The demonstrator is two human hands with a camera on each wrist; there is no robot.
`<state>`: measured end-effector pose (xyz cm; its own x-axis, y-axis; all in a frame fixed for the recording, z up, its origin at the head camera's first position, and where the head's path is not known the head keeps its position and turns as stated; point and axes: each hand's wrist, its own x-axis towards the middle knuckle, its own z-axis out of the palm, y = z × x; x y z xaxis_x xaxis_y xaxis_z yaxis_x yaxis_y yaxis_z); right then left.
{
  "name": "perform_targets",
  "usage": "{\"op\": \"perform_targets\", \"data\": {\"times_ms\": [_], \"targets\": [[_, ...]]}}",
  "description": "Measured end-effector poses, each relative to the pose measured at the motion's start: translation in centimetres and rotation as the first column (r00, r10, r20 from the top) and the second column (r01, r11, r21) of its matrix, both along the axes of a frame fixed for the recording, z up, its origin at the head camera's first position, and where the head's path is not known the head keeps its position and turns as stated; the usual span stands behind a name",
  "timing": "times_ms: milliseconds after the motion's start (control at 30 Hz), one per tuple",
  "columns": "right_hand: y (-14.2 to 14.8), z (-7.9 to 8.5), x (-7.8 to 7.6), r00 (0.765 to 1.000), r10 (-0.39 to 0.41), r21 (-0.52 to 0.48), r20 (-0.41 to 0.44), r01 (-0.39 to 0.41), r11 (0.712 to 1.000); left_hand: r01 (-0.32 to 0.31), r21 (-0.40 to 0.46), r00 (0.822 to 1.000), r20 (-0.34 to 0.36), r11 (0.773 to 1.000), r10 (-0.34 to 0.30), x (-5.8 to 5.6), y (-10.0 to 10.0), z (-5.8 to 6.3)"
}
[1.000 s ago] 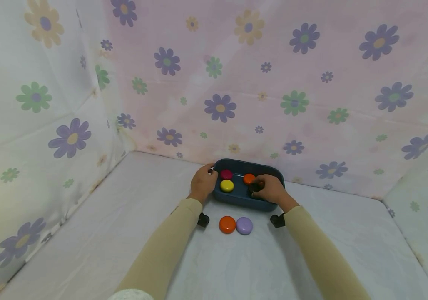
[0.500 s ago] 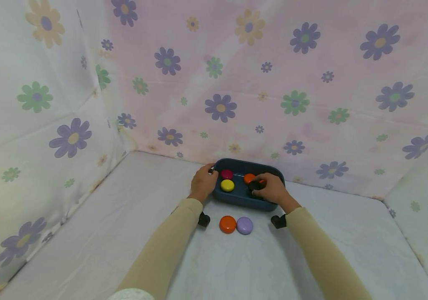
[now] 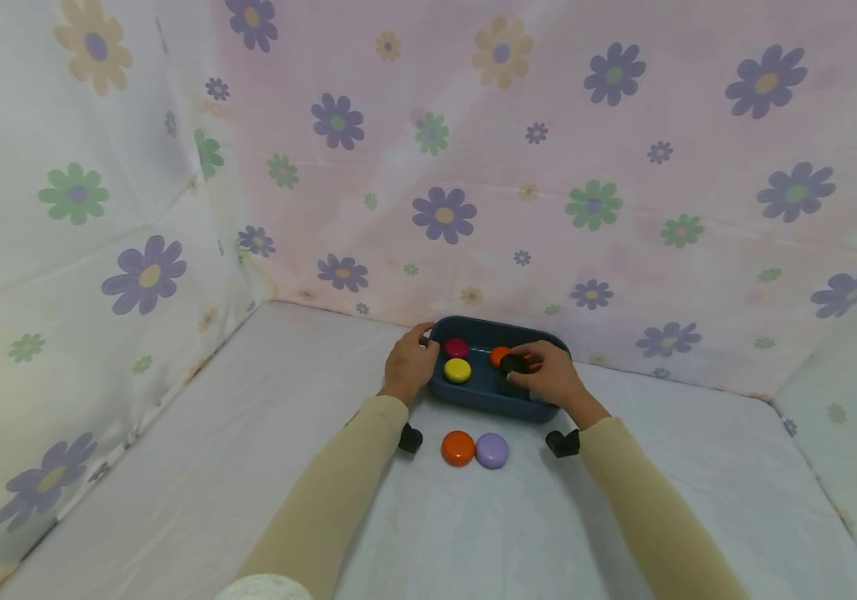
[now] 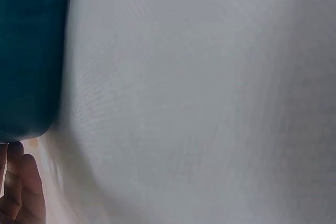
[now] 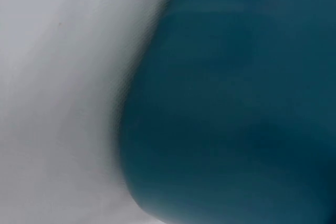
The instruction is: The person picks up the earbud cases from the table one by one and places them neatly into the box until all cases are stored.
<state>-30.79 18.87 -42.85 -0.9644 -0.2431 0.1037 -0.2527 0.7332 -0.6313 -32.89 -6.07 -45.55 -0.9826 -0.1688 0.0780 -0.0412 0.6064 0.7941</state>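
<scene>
Dark blue tray (image 3: 492, 404): located on the table (image 3: 293, 375), between my two grips. Left grip (image 3: 410, 364): closed about the tray's left end, thumb at the rim. On the left wrist view I read its fingers (image 4: 31, 187) at the outer side of the tray's end wall. Right grip (image 3: 558, 380): clamped on the black disc (image 3: 513, 364), pinched between thumb and fingers over the right half of the tray. I cannot tell whether this disc is clear of the tray floor.

Other contents, relative to the grips: the yellow disc (image 3: 458, 371) and the magenta disc (image 3: 456, 348) lie just right of the left grip, magenta behind yellow. One orange disc (image 3: 499, 357) lies just left of the right grip, partly behind the black disc. Some further orange shows between the right grip's fingers; I cannot make out its shape.

Nearer to me than both grips, outside the tray, a second orange disc (image 3: 458, 448) and the lilac disc (image 3: 492, 451) lie on the table side by side, lilac to the right. On the right wrist view I see the tray wall and the table, both blurred.
</scene>
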Motion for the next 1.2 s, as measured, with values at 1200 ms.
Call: {"op": "perform_targets", "data": {"times_ms": [1200], "targets": [[1.0, 0.6, 4.6, 0.985, 0.095, -0.069, -0.143, -0.106, 0.992, -0.005, 0.024, 1.0, -0.005, 1.0, 0.005, -0.3, -0.1, -0.5]]}}
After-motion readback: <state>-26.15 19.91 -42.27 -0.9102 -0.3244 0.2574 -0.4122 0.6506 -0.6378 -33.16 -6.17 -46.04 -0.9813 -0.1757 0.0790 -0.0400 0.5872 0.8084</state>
